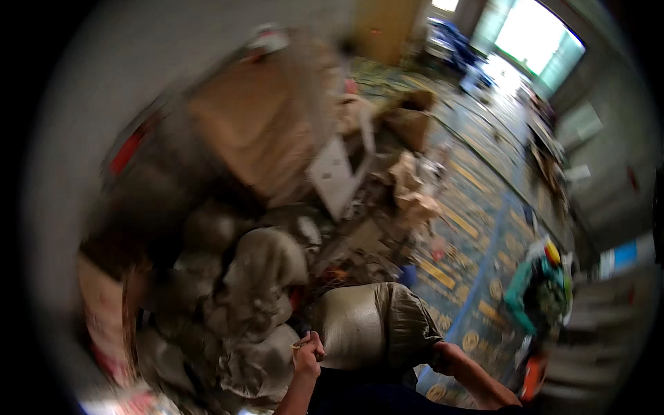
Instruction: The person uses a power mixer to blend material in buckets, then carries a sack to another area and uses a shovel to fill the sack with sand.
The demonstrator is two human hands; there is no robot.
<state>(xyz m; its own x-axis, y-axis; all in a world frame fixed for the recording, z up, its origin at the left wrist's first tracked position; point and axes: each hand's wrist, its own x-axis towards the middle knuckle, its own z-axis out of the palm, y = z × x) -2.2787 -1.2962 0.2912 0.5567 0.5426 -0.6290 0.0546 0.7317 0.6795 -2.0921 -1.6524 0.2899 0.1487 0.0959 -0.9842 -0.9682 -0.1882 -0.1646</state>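
Note:
A full, olive-tan woven sack (358, 324) lies sideways right in front of my body. At its left end my left hand (309, 353) is closed on what looks like a gathered corner or tie of the sack, though blur hides the detail. My right hand (443, 357) grips the bunched end of the sack on the right, its fingers partly hidden. To the left, several similar stuffed sacks (264, 264) are heaped against one another.
Beyond the sacks stand a large cardboard box (254, 124) and a white panel with holes (332, 174). Crumpled brown paper (415, 197) and debris litter the patterned floor covering (467, 249). A person in green sleeves (539, 290) bends at the right. Boards (544, 155) line the right wall.

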